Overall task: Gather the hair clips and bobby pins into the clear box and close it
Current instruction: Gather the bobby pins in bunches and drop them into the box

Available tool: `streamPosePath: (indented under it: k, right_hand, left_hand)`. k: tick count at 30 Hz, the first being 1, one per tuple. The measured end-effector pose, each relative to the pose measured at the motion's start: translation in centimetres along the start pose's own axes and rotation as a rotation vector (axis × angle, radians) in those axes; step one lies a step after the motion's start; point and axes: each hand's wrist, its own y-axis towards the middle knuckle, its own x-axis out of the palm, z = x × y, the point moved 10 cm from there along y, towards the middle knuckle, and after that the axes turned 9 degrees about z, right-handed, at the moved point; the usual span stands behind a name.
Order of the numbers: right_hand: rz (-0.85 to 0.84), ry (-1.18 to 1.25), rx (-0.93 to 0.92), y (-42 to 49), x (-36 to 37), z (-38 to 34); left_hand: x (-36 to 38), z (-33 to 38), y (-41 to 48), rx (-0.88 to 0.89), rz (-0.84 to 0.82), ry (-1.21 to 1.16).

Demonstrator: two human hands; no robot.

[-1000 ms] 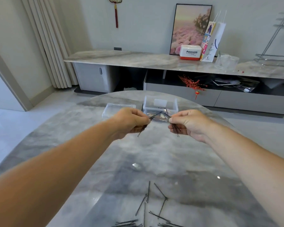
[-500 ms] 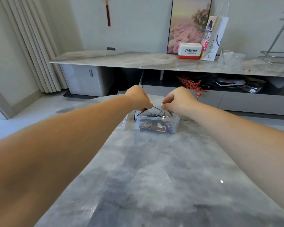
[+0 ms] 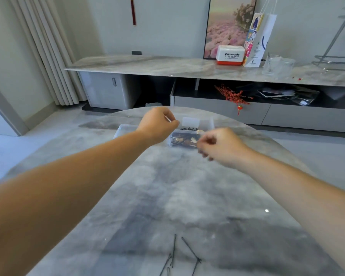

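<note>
The clear box (image 3: 207,124) stands open at the far side of the marble table, with brown hair clips (image 3: 185,139) and dark bobby pins (image 3: 188,128) inside. Its clear lid (image 3: 125,130) lies flat to the left of it. My left hand (image 3: 157,124) hovers at the box's left end, its fingers curled shut with nothing visible in them. Nearer to me, at the box's front right corner, is my right hand (image 3: 220,146), fingers loosely apart and blurred, with no pin seen in it. Several loose bobby pins (image 3: 174,251) lie on the table near me.
The round grey marble table (image 3: 167,192) drops off beyond the box. Behind it a long low marble sideboard (image 3: 167,65) carries a framed picture, a tissue box, a paper bag and glass jars. Curtains hang at the left.
Both hands held bobby pins over the box; the pins are now gone from them. The right hand has drawn back toward me and the view has tilted down.
</note>
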Motion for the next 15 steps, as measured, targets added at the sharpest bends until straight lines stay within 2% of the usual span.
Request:
streamPosePath:
  k: [3, 5, 9, 13, 15]
  right_hand:
    - [-0.333, -0.115, 0.02, -7.6, 4.4, 0.8]
    - [-0.441, -0.181, 0.025, -12.3, 5.9, 0.9]
    - [-0.426, -0.184, -0.006, -17.6, 7.0, -0.5]
    - [-0.496, -0.093, -0.016, -21.7, 8.4, -1.1]
    - [-0.477, -0.05, 0.01, -22.8, 7.7, -0.9]
  left_hand:
    - [-0.7, -1.5, -6.3, 0.013, -0.181, 0.124]
    - [-0.9, -3.0, -11.6, 0.037, -0.354, 0.268]
    - [-1.1, -5.1, -21.0, 0.034, -0.572, 0.37]
    - [-0.1, -4.8, -26.9, 0.036, -0.67, 0.282]
    - [0.4, -4.4, -28.6, 0.046, -0.689, 0.265]
